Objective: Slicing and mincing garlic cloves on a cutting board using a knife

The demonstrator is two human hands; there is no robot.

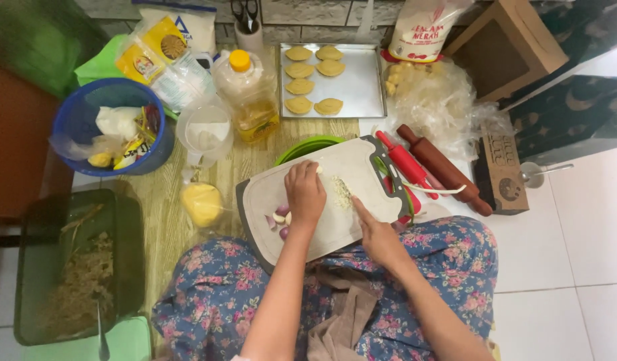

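A white cutting board with a dark rim rests across my lap. A small pile of minced garlic lies in its middle, and a few purple-skinned garlic cloves sit at its left. My left hand lies palm down on the board with curled fingers, between the cloves and the pile, and a small white bit shows at its fingertips. My right hand is at the board's near right edge, index finger stretched toward the pile. It seems to grip a pale knife whose blade I can hardly make out.
A metal tray of folded pastries lies beyond the board, beside an oil bottle and a measuring jug. A red rolling pin and a brown one lie to the right. At left are a blue basket and a dark bin.
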